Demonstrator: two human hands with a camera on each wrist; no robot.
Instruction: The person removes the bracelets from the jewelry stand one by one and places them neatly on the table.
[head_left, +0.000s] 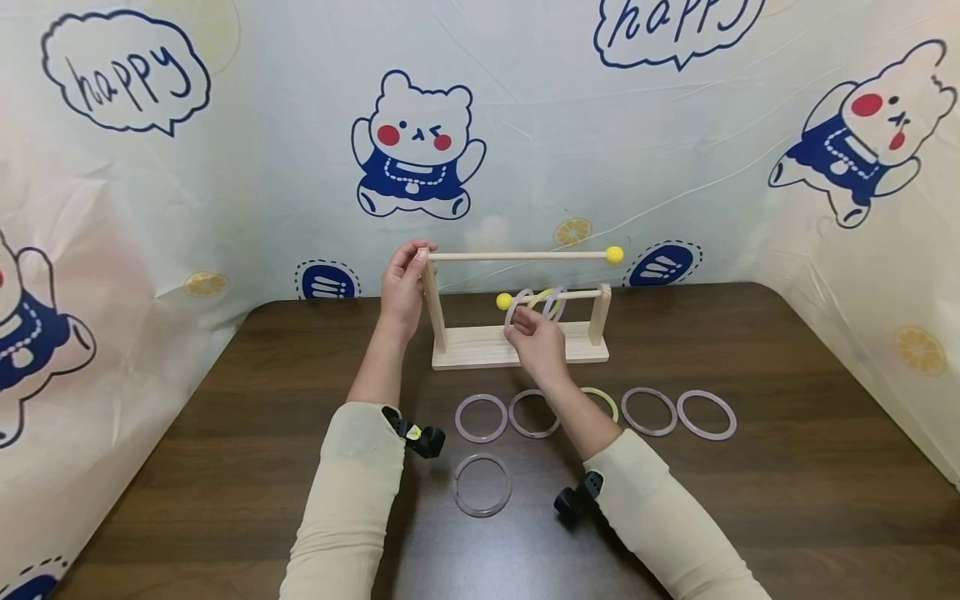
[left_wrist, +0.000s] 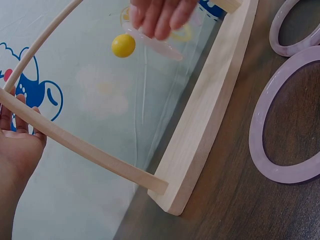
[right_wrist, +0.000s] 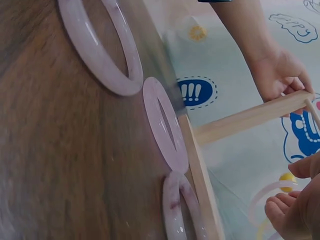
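A wooden display stand (head_left: 480,343) stands on the table, with two rods at different heights, each ending in a yellow ball. My left hand (head_left: 403,287) grips the top of its taller left post (head_left: 435,304), where the upper rod (head_left: 517,257) joins. Near the yellow ball (head_left: 504,302) of the lower rod, my right hand (head_left: 538,340) pinches a pale lilac bangle (head_left: 511,312) by its lower part. Farther along that rod hang several more bangles (head_left: 555,305), lilac and yellow-green, partly hidden by the hand. In the right wrist view, its curled fingers (right_wrist: 277,207) are beside the bangle.
In front of the stand lies a row of bangles (head_left: 482,418), mostly lilac with one yellow-green bangle (head_left: 606,402) partly behind the right forearm. A single clear-lilac bangle (head_left: 482,485) lies nearer on the brown table (head_left: 247,467). A printed curtain (head_left: 525,167) hangs behind.
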